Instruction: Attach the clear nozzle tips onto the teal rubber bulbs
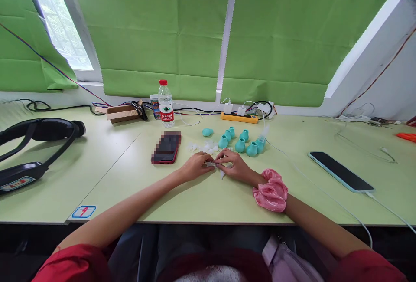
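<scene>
My left hand (196, 167) and my right hand (235, 165) meet over the table, fingertips pinched together on a small translucent white piece (210, 164). What kind of piece it is, I cannot make out, since the fingers partly cover it. Another pale, pointed piece (222, 174) shows just under my right hand. Beyond my fingers lies a loose spread of similar whitish pieces (209, 146). Several teal bulb-shaped pots with open necks (240, 145) stand behind my right hand. One teal bulb (207, 132) lies on its side, and a clear piece (264, 133) sticks up at the rightmost pot.
A dark phone in a red case (167, 148) lies left of my hands; a charging phone (340, 172) lies right, its white cable crossing the table. Farther back are a water bottle (166, 106), a cup (155, 107), an open cardboard box (123, 113) and an orange power strip (239, 118). A black headset (39, 152) rests left.
</scene>
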